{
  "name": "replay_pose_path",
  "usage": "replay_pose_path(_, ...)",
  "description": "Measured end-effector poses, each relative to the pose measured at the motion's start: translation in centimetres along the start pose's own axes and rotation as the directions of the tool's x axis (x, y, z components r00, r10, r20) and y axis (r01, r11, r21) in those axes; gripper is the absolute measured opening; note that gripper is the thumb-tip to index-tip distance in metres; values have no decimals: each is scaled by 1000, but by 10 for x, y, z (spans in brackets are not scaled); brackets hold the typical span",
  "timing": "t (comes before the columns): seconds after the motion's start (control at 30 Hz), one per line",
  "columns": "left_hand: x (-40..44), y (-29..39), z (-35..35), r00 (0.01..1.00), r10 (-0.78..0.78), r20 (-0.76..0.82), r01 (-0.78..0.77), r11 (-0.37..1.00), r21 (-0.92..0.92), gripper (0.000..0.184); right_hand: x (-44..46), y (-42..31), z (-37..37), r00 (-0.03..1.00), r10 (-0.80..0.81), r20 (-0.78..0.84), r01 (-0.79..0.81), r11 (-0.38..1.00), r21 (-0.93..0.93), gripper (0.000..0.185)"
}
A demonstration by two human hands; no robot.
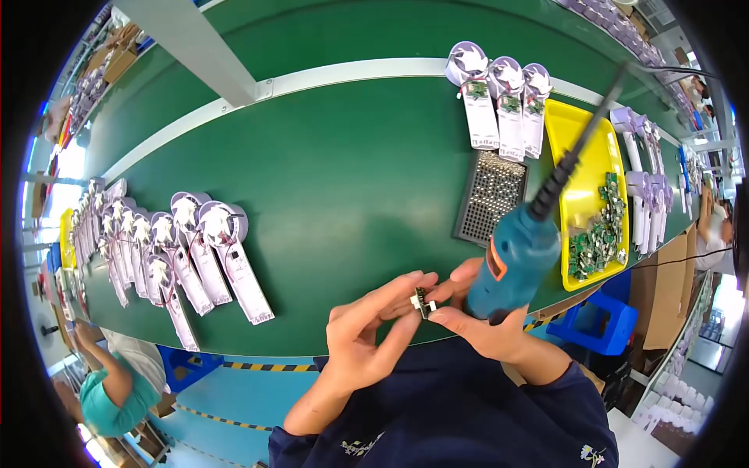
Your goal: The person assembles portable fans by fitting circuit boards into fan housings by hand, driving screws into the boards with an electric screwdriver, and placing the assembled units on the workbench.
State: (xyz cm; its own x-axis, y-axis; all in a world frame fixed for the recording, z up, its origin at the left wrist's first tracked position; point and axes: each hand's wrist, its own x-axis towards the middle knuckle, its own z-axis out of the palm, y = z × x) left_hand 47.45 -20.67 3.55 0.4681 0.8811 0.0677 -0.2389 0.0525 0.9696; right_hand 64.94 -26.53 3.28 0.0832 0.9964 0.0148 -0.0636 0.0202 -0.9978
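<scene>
My left hand (363,335) pinches a small circuit board (422,303) with white connectors between thumb and fingers, near the table's front edge. My right hand (499,331) is closed around a teal electric screwdriver (515,261), whose cord end points up and to the right. The thumb and fingertips of that same hand also reach the board from the right. The screwdriver's tip is hidden. Beyond it lies a black perforated tray (476,207) with many small screws seated in its holes.
A yellow tray (555,129) of circuit boards stands on the right. Three white fan housings (480,117) lie behind the screw tray, and several more (246,285) line the left. A metal post (187,47) rises at the back. A co-worker in a teal top (125,398) sits at left.
</scene>
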Motion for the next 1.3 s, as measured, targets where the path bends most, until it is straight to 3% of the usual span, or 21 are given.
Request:
replay_pose_path(0.03, -2, 2, 0, 999, -14, -41, 8, 990, -139, 42, 1, 0, 2, 997, -69, 22, 71, 991, -113, 54)
replay_pose_path(0.07, -5, -1, -4, 999, 45, -12, -46, 991, -122, 47, -3, 0, 1, 998, -48, 44, 56, 977, -206, 53)
replay_pose_path(0.13, -10, -9, -10, 999, -5, 34, 8, 996, -88, 50, -10, 1, -2, 994, -33, 106, 70, 930, -360, 52)
replay_pose_path(0.27, -12, -22, -13, 1000, 30, 2, -30, 998, -57, 49, 0, -5, 2, 981, -142, 131, 173, 950, -262, 44)
replay_pose_path(0.33, -11, -23, -12, 1000, 15, -15, -16, 997, -72, 48, -4, 3, 13, 990, -130, -55, 127, 990, -63, 38)
replay_pose_path(0.37, -11, -24, -13, 999, 35, -11, -35, 997, -75, 48, -6, 12, 26, 938, -286, -196, 242, 945, -221, 33)
replay_pose_path(0.47, -9, -24, -13, 998, 61, -8, -62, 996, -68, 46, -4, 2, 19, 972, -206, -112, 182, 964, -195, 30)
replay_pose_path(0.7, -9, -25, -12, 994, 110, -2, -110, 994, 10, 43, -3, 4, 19, 955, -258, -143, 224, 950, -218, 30)
replay_pose_path(0.87, -9, -26, -10, 995, 97, -8, -97, 995, 3, 43, -1, 7, 8, 964, -256, -72, 246, 961, -122, 34)
replay_pose_path(0.93, -9, -26, -9, 995, 103, -7, -103, 995, 10, 44, -2, 4, 3, 972, -219, 85, 232, 955, -186, 34)
replay_pose_path(1.17, -10, -29, -7, 993, 117, -12, -116, 993, 26, 45, -4, 10, -4, 977, -171, 130, 195, 960, -201, 37)
replay_pose_path(1.23, -11, -29, -6, 992, 125, -17, -123, 990, 69, 44, -11, 20, -2, 988, -137, 64, 146, 974, -172, 37)
replay_pose_path(1.27, -12, -27, -6, 992, 128, -11, -127, 989, 72, 44, -19, 24, -7, 996, -58, 67, 75, 954, -289, 37)
replay_pose_path(1.3, -12, -24, -5, 995, 99, -34, -96, 993, 73, 44, -18, 22, -5, 999, -16, 47, 29, 962, -273, 39)
